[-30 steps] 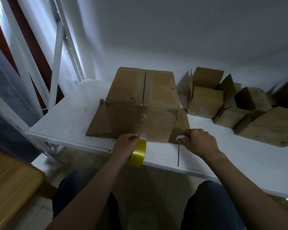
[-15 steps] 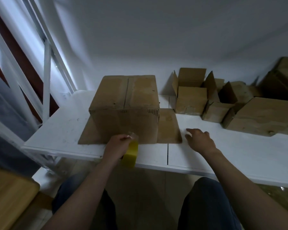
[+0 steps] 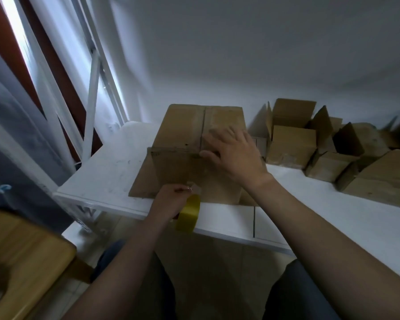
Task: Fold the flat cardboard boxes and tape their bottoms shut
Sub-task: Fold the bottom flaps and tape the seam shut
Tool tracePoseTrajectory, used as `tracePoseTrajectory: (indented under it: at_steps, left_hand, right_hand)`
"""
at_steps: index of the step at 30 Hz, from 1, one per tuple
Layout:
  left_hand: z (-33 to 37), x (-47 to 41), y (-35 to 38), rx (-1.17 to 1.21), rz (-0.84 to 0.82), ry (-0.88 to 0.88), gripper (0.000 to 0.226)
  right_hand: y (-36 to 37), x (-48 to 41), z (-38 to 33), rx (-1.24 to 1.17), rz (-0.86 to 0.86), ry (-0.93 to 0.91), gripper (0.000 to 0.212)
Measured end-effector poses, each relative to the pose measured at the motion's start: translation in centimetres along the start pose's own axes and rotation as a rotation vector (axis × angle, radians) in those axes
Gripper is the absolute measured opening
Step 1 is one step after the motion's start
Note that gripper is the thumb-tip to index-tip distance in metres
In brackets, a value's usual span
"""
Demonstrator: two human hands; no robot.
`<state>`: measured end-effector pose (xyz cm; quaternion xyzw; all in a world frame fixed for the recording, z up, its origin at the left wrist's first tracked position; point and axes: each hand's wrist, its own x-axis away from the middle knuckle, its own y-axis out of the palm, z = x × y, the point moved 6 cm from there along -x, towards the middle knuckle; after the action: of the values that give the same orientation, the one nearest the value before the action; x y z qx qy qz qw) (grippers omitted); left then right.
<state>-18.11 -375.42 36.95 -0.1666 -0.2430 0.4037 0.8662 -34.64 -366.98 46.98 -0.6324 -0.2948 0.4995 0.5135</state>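
- Now left grip (image 3: 169, 202) clenches the yellow tape roll (image 3: 189, 214) at the box (image 3: 180, 128) near face; box stands on the surface (image 3: 106, 167).
- Right grip (image 3: 236, 155) released, flat on box top, no longer on surface beside it.

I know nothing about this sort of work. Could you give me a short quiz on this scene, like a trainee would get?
1. What does the left hand hold?
A) scissors
B) a yellow tape roll
C) a marker

2. True or false: the right hand lies with its fingers spread on top of the big box.

3. Fill in: the smaller boxes stand on the table to the ____ of the big box.

Key: 1 B; 2 true; 3 right.
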Motion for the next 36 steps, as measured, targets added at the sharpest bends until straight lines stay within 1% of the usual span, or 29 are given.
tracePoseTrajectory:
  at_steps: [2, 4, 7, 8, 10, 12, 14, 16, 18, 20, 22, 25, 26, 27, 28, 30, 32, 34, 36]
  left_hand:
    - [-0.5, -0.3, -0.3, 0.009, -0.011, -0.008, 0.004]
    - [-1.0, -0.6, -0.7, 0.021, -0.024, -0.014, 0.005]
    - [-1.7, -1.0, -1.0, 0.04, -0.035, -0.022, 0.007]
    - [-1.9, -1.1, -1.0, 0.048, -0.041, -0.024, 0.01]
    - [-2.3, -1.4, -1.1, 0.058, -0.051, -0.038, 0.019]
    - [-2.5, -1.4, -1.2, 0.072, -0.057, -0.053, 0.016]
    - [-2.6, -1.3, -1.4, 0.091, -0.055, -0.054, 0.008]
    - [-2.5, -0.9, -1.8, 0.102, -0.056, -0.051, 0.001]
    - [-2.5, -0.5, -2.0, 0.133, -0.071, -0.049, 0.003]
    - [-2.4, 0.0, -2.1, 0.186, -0.093, -0.056, 0.008]
    - [-2.1, 0.6, -2.2, 0.246, -0.124, -0.081, 0.02]
    - [-1.5, 1.5, -2.4, 0.347, -0.151, -0.113, 0.033]
    - [-1.3, 1.8, -2.5, 0.372, -0.151, -0.118, 0.038]
    - [-0.9, 2.1, -2.6, 0.396, -0.147, -0.121, 0.04]
    - [-0.7, 2.3, -2.7, 0.427, -0.139, -0.13, 0.038]
    - [0.1, 2.9, -2.8, 0.492, -0.13, -0.12, 0.031]
    - [1.1, 3.6, -2.8, 0.573, -0.141, -0.105, 0.026]
    - [2.2, 4.5, -3.0, 0.63, -0.163, -0.094, 0.024]
    - [3.1, 5.4, -3.3, 0.656, -0.168, -0.065, 0.026]
  right_hand:
    - [1.7, -1.3, -1.4, 0.081, -0.081, -0.048, 0.066]
    - [2.7, -1.7, -1.6, 0.135, -0.083, -0.025, 0.066]
    - [3.0, -0.8, -1.8, 0.187, 0.09, 0.002, 0.061]
    - [3.3, -0.3, -2.0, 0.198, 0.127, 0.01, 0.063]
    - [4.1, 0.5, -2.5, 0.2, 0.15, 0.05, 0.08]
    - [5.0, 1.1, -3.0, 0.203, 0.157, 0.081, 0.097]
    - [5.6, 1.3, -3.2, 0.224, 0.176, 0.079, 0.107]
    - [5.8, 1.4, -3.0, 0.231, 0.185, 0.067, 0.109]
    - [5.7, 1.4, -3.1, 0.213, 0.175, 0.065, 0.109]
    - [5.3, 1.4, -3.1, 0.177, 0.171, 0.062, 0.103]
    - [4.3, 1.6, -3.2, 0.091, 0.197, 0.033, 0.088]
    - [2.0, 3.2, -3.9, -0.13, 0.305, -0.089, 0.052]
    - [1.4, 4.1, -4.3, -0.199, 0.327, -0.118, 0.044]
    - [0.9, 4.9, -4.8, -0.255, 0.309, -0.123, 0.041]
    - [1.0, 5.3, -5.2, -0.307, 0.246, -0.094, 0.045]
    - [1.5, 6.3, -6.0, -0.436, 0.066, 0.042, 0.06]
    - [2.3, 7.0, -6.3, -0.651, -0.073, 0.189, 0.067]
    - [2.1, 7.4, -6.4, -0.874, -0.103, 0.273, 0.066]
    - [1.2, 7.4, -6.3, -0.963, -0.068, 0.281, 0.056]
